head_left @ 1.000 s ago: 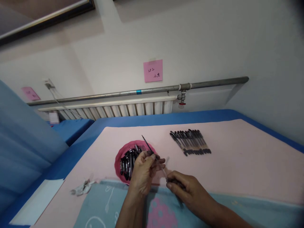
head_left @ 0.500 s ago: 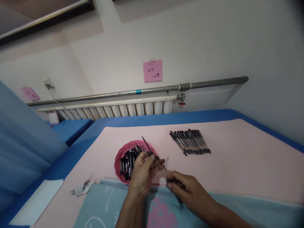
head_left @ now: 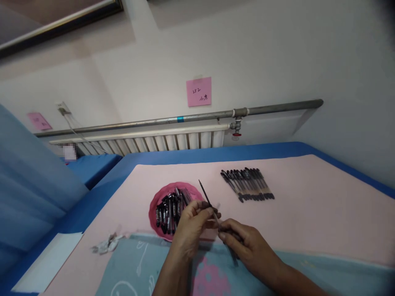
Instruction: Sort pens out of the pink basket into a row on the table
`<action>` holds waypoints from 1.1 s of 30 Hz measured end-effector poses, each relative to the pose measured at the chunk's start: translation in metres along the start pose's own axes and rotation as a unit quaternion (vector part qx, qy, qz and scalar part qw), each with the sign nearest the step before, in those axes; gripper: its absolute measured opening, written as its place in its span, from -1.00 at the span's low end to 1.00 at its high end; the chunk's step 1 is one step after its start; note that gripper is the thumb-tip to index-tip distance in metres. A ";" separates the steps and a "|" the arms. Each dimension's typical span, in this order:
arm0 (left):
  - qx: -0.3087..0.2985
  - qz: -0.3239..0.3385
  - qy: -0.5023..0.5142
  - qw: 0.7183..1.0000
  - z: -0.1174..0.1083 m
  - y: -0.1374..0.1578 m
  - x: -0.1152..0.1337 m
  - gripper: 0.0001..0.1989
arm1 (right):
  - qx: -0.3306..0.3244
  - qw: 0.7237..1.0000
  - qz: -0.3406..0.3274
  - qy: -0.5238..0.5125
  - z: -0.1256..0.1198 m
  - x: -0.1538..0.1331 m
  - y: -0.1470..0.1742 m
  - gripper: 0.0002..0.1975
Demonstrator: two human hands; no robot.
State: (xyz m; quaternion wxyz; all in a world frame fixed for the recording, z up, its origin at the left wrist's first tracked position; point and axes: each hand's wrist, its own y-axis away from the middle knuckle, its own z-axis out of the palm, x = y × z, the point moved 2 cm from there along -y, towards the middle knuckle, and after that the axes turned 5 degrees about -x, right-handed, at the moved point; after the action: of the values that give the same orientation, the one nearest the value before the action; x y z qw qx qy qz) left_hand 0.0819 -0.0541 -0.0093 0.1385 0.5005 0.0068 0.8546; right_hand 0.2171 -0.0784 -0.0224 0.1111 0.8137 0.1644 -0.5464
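Observation:
My left hand (head_left: 193, 224) pinches a thin pen refill (head_left: 204, 193) between thumb and fingers, its dark tip pointing up and away from me. The lower end of the refill runs down to my right hand (head_left: 245, 242), which is closed around a pen barrel (head_left: 232, 254). Part of the barrel is covered by the fingers, so how far the refill sits inside it is hidden. Just beyond my left wrist lies a scalloped pink dish (head_left: 152, 220) with many black pen parts (head_left: 168, 211) in it.
Farther right, a row of black-capped pens (head_left: 247, 185) lies side by side on the pink table cover (head_left: 308, 205). A teal patterned cloth (head_left: 138, 267) spreads along the near edge. Crumpled white material (head_left: 108, 244) and a white sheet (head_left: 46, 263) are at the left.
My left hand and the refill have moved right and slightly down, closer to my right hand. Less of the refill shows between the two hands.

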 end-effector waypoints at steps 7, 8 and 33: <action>0.039 0.051 0.000 0.998 -0.015 -0.002 0.011 -0.76 | 0.009 0.995 0.036 -0.089 -0.003 0.007 -0.001 -0.82; 0.050 0.061 0.005 0.997 -0.019 -0.003 0.014 -0.76 | 0.012 0.995 0.034 -0.097 -0.003 0.007 -0.001 -0.81; 0.148 0.085 -0.659 0.732 -0.067 -0.010 0.030 -0.87 | 0.017 0.987 0.065 -0.147 -0.001 0.006 -0.001 -0.85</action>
State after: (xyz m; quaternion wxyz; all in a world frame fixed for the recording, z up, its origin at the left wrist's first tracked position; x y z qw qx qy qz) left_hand 0.0130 -0.0288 -0.0186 -0.0407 0.9510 -0.0024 0.3066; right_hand 0.2197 -0.0760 -0.0277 0.1556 0.7352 0.0841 -0.6544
